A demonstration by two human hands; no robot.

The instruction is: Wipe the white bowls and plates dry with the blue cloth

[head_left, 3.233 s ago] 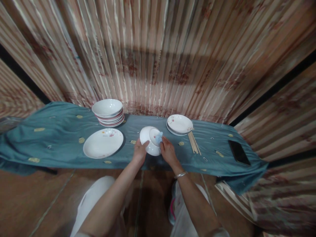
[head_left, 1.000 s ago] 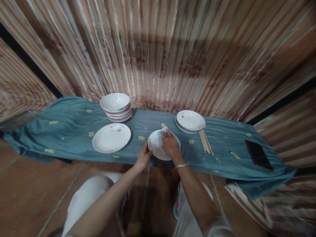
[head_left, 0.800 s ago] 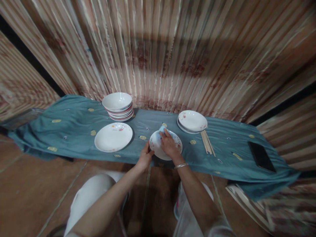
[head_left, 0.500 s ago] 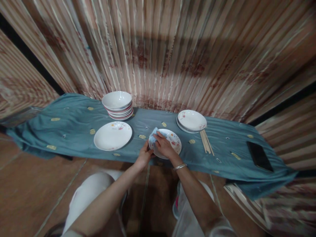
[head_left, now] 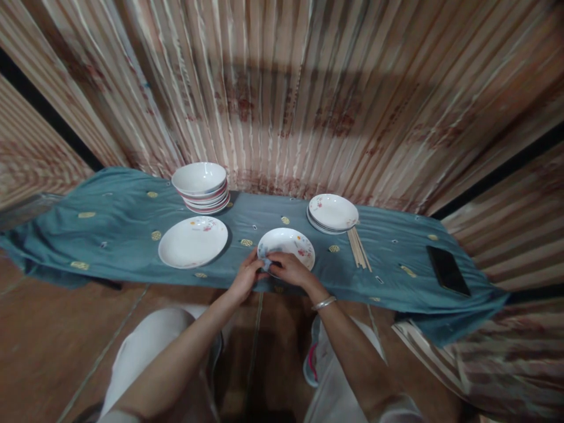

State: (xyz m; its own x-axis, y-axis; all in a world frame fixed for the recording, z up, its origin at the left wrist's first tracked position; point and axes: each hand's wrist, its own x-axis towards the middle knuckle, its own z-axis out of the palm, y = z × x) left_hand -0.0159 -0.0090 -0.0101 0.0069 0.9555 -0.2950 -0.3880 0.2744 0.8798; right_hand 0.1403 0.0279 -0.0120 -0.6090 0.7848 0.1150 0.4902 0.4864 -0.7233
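Nearest: pale trouser legs point(head_left: 147, 343) on either side, and a shoe point(head_left: 312, 359) with a pink edge below the table. Silver bangle point(head_left: 324, 303) at right wrist.

Left hand point(head_left: 245, 277): at the near-left rim of the dish point(head_left: 287, 238); thumb and fingers pinch the rim. Right hand point(head_left: 288, 268): reaches over the dish's near side, fingers bunched and pressing the pale blue rag point(head_left: 267, 263) against the left rim, right beside the left fingers. Much of the rag is covered by the hand.

Dish: face up, at the middle of the table's near edge, over the green tablecloth point(head_left: 127, 235); cannot tell whether its base touches the cloth. Red and orange flowers inside; any lettering among them too small to read.

Left of dish, apart from it: large plate point(head_left: 191, 245), flat, floral, with a faint line of script by the flowers, illegible. Right: chopsticks point(head_left: 359, 249) in a loose bundle; farther right, phone point(head_left: 448, 270), dark face up. Tablecloth print: yellow motifs and small pale rectangles, unreadable.

Far edge: bowls point(head_left: 200, 181) stacked at left, red bands showing; small plates point(head_left: 333, 212) stacked at right, beside the chopsticks' far ends. Behind: striped curtain point(head_left: 273, 88), reddish floral print.
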